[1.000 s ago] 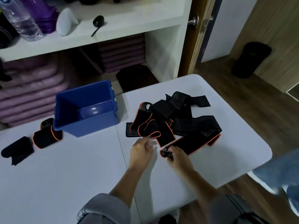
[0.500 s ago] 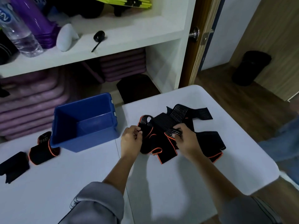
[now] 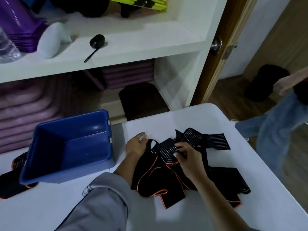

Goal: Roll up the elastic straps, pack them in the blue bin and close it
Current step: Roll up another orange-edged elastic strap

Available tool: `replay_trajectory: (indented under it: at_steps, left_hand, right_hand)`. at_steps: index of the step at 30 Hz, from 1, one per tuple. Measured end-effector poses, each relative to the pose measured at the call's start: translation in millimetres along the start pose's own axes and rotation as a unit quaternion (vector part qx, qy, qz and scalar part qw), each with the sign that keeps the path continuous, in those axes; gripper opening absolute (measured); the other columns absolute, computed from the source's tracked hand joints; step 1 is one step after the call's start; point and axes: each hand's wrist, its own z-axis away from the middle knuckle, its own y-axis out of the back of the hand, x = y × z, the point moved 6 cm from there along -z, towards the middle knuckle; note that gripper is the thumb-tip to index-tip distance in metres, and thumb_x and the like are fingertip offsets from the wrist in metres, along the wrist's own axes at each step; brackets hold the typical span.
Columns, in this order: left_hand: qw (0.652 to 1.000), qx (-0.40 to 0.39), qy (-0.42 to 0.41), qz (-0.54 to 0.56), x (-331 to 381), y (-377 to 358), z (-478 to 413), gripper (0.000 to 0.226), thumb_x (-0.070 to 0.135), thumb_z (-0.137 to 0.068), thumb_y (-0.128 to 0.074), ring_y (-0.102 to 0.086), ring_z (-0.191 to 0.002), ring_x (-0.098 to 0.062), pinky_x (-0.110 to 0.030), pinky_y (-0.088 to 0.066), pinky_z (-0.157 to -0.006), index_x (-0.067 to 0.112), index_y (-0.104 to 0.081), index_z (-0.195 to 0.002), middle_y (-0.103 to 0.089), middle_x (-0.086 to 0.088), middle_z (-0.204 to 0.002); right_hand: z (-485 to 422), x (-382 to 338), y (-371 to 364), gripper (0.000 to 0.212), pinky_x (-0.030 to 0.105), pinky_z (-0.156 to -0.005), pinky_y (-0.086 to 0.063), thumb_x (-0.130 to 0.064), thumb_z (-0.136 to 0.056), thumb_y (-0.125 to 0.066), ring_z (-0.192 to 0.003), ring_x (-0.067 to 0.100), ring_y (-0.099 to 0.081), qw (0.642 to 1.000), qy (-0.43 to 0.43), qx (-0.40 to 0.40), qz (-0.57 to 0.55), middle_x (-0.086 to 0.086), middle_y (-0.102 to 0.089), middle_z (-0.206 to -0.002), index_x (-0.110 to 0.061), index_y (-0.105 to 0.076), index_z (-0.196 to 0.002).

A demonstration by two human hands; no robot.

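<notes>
Moved: both your hands have gone up into the elastic straps (image 3: pixel 168 175) since half a second ago, and a passer-by (image 3: pixel 275 130) has come in at 3 o'clock.
Left grip: your left hand (image 3: pixel 135 145) lies with fingers straight against a strap loop, clasping nothing I can see.
Right grip: your right hand (image 3: pixel 188 159) pinches the ribbed strap (image 3: pixel 166 147) at the pile's 12 o'clock.
Where: the straps are heaped on the white table (image 3: pixel 166 219) at your 1 o'clock. The blue bin (image 3: pixel 73 120) stands open at 10 o'clock, with no strap showing inside.
Risk: the straps cross each other, so a pull on the pinched one will likely drag its neighbours toward the 4 o'clock edge. A slack first turn would spring open.
Hidden: no lid is in view. The rolled straps (image 3: pixel 11 184) at 9 o'clock sit half behind the bin, and your left thumb and the pinched strap's free end can't be made out.
</notes>
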Motion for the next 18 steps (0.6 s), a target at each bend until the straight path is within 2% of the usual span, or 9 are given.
replay_trajectory:
  at_steps: [3, 6, 9, 11, 13, 16, 18]
  left_hand:
    - [1.0, -0.005, 0.017, -0.021, 2.6, -7.3, -5.9, 0.021, 0.041, -0.088, -0.054, -0.06, -0.105, -0.018, -0.025, -0.045, -0.09, 0.033, -0.069, -0.1, -0.069, 0.004, -0.11]
    - [1.0, 0.016, 0.015, -0.003, 7.2, -8.1, -1.5, 0.011, 0.026, -0.085, -0.061, -0.061, -0.089, -0.011, -0.018, -0.041, -0.076, 0.026, -0.071, -0.082, -0.07, 0.008, -0.092]
    - [0.998, 0.041, 0.026, 0.039, 7.3, -0.9, 5.3, 0.008, 0.017, -0.08, -0.066, -0.064, -0.085, -0.012, -0.018, -0.045, -0.079, 0.023, -0.069, -0.076, -0.07, 0.005, -0.087]
    - [0.995, 0.048, 0.033, 0.076, 7.2, 6.1, 15.1, 0.015, 0.01, -0.078, -0.066, -0.065, -0.084, -0.016, -0.024, -0.05, -0.083, 0.023, -0.066, -0.072, -0.069, 0.003, -0.085]
    - [0.992, 0.062, 0.011, 0.107, 12.7, 16.8, 29.4, 0.019, 0.007, -0.077, -0.065, -0.065, -0.083, -0.017, -0.026, -0.051, -0.08, 0.025, -0.066, -0.072, -0.069, 0.002, -0.083]
    - [0.987, 0.098, -0.066, 0.107, 34.3, 40.0, 63.1, 0.02, 0.011, -0.082, -0.064, -0.061, -0.077, -0.008, -0.02, -0.045, -0.07, 0.031, -0.067, -0.083, -0.066, 0.007, -0.08]
    - [0.978, 0.098, -0.133, 0.125, 52.9, 54.5, 87.2, 0.026, 0.012, -0.086, -0.062, -0.06, -0.078, -0.006, -0.019, -0.047, -0.074, 0.037, -0.067, -0.089, -0.067, 0.009, -0.084]
  right_hand:
    - [-4.1, 6.6, 2.0, 0.025, 0.001, -0.069, -0.042, -0.017, -0.081, -0.071, -0.079, -0.002, -0.059, 1.0, -0.02, 0.004, -0.018, -0.009, -0.065, -0.085, -0.022, -0.065, -0.105]
    - [-2.9, 10.4, 5.0, 0.026, 0.005, -0.066, -0.045, -0.019, -0.077, -0.076, -0.077, 0.0, -0.061, 0.998, -0.039, 0.008, -0.04, -0.008, -0.065, -0.083, -0.025, -0.065, -0.099]
    - [-0.8, 10.9, 11.3, 0.027, 0.011, -0.066, -0.046, -0.021, -0.073, -0.079, -0.075, 0.004, -0.062, 0.996, -0.055, 0.017, -0.063, -0.008, -0.065, -0.079, -0.028, -0.064, -0.095]
    - [1.9, 10.3, 17.5, 0.027, 0.016, -0.067, -0.048, -0.02, -0.071, -0.08, -0.075, 0.006, -0.064, 0.993, -0.068, 0.017, -0.09, -0.007, -0.066, -0.077, -0.03, -0.065, -0.092]
    - [5.8, 7.0, 25.9, 0.027, 0.023, -0.072, -0.052, -0.017, -0.07, -0.081, -0.077, 0.011, -0.066, 0.988, -0.076, 0.014, -0.132, -0.005, -0.068, -0.077, -0.032, -0.065, -0.087]
    - [14.2, -7.6, 44.3, 0.025, 0.027, -0.077, -0.052, -0.012, -0.072, -0.079, -0.08, 0.014, -0.068, 0.979, -0.082, 0.006, -0.186, -0.004, -0.07, -0.079, -0.03, -0.066, -0.082]
    - [21.2, -24.3, 59.1, 0.019, 0.026, -0.077, -0.051, -0.009, -0.074, -0.077, -0.078, 0.013, -0.068, 0.974, -0.066, -0.007, -0.217, -0.002, -0.071, -0.076, -0.025, -0.069, -0.081]
